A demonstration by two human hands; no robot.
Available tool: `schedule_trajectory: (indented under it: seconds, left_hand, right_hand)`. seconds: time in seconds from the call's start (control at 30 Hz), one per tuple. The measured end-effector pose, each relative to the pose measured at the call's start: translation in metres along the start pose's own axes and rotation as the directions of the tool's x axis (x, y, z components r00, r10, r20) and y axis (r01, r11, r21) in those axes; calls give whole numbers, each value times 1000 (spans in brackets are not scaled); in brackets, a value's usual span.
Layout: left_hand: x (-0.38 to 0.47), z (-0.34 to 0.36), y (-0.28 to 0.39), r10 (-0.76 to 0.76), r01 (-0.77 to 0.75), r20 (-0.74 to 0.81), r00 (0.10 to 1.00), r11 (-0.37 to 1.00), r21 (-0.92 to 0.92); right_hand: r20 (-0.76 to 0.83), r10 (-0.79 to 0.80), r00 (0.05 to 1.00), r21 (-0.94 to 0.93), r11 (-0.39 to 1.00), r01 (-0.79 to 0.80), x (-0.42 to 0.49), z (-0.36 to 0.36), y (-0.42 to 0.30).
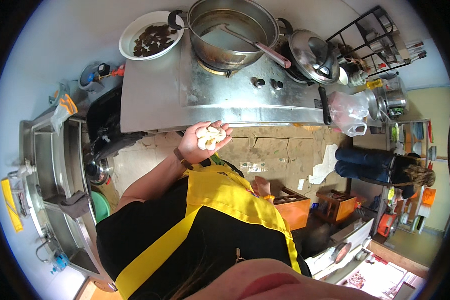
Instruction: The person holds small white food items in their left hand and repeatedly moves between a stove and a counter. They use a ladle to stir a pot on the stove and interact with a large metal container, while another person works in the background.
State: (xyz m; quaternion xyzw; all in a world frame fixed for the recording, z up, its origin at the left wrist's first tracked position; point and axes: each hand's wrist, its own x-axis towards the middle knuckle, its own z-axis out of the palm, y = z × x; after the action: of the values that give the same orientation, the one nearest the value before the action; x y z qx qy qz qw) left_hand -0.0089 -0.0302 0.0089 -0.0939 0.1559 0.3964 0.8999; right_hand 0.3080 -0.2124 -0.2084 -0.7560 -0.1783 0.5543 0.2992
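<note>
My left hand (204, 140) is held palm up near the front edge of the steel stove counter (225, 112). Several pale peeled cloves, apparently garlic (211, 137), lie in its cupped palm. At my right side hangs my right hand (261, 186), small and partly hidden by the yellow apron (228, 191); whether it holds anything cannot be told. Beyond the counter edge, a large two-handled pot (228, 56) stands on a burner with liquid inside and a ladle (272, 54) resting across its rim. Left of it, a white basin (125, 45) holds dark pieces in water.
A lidded pan (315, 56) and a plastic bag (348, 108) are at the counter's right. Steel sinks (56, 161) line the left side, near a black bin liner (105, 123). Orange wooden stools (292, 212) stand behind on the right; another person (382, 167) is at the far right shelves.
</note>
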Motion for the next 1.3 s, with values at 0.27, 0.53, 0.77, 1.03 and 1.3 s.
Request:
schedule_trajectory:
  seconds: [0.27,0.53,0.77,1.03,1.3]
  left_hand:
    - [24,-3,50,-103,103,6,995,994,-40]
    - [25,7,72,-95,94,-23,995,995,-31]
    - [29,73,125,55,-61,100,993,996,58]
    - [136,110,241,-5,-239,722,692,942,236]
    - [143,146,281,640,-737,422,642,365,569]
  right_hand:
    - [-130,-773,621,-171,634,754,-42,44,-274]
    - [232,-973,-1,-852,-204,481,-78,105,-434]
    - [405,-896,181,-912,-384,144,-40,119,-451]
    - [106,-973,206,-981,-69,183,-64,86,-447]
    - [62,-990,126,-976,-34,216,-85,80,-451]
